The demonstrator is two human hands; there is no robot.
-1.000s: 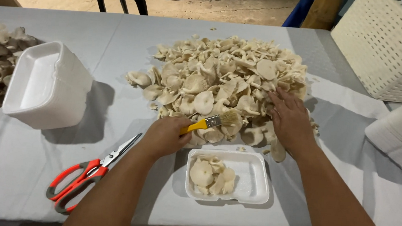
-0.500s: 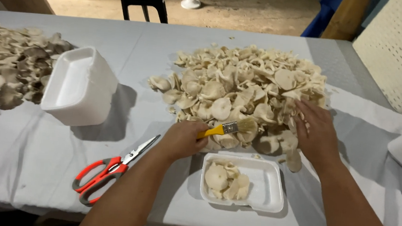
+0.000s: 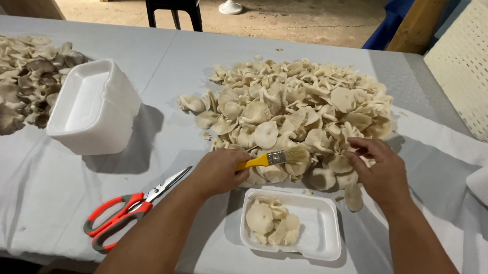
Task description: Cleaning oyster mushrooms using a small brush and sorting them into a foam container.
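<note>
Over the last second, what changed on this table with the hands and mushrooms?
Little. The right hand drew back from flat on the mushroom pile to picking at its near edge. The left hand kept hold of the yellow brush. The tray, scissors and stack of trays stayed put.

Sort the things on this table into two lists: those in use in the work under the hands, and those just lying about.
In use: left hand, brush, right hand, mushroom pile, tray.

Lying about: scissors, tray stack, darker mushrooms, crate.
</note>
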